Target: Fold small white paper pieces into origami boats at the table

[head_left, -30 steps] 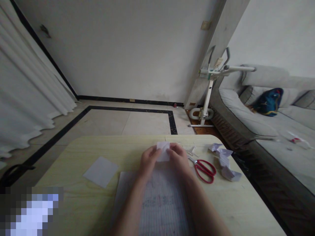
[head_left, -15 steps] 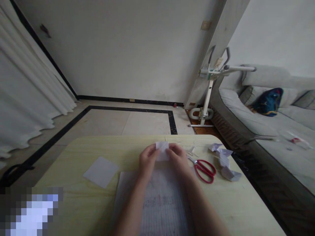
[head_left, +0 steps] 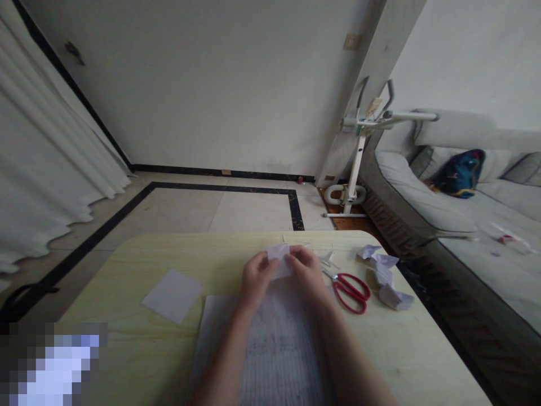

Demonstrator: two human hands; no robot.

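A small white piece of paper is pinched between my two hands above the far end of a lined, written-on sheet. My left hand grips its left side, thumb in front. On its right side my right hand closes the same way. The fingers behind the paper are hidden. Red-handled scissors lie just right of my right hand, their blades pointing towards thin white paper scraps. Left of the written sheet, a square white paper lies flat.
Several folded white paper pieces lie in a row near the right edge of the pale wooden table. Beyond the table stand a white exercise machine and a grey sofa. A white curtain hangs at left.
Both hands stay on the small paper above the written sheet. The paper tilts slightly and my left hand shifts a little. The scissors, scraps and folded pieces stay in place.
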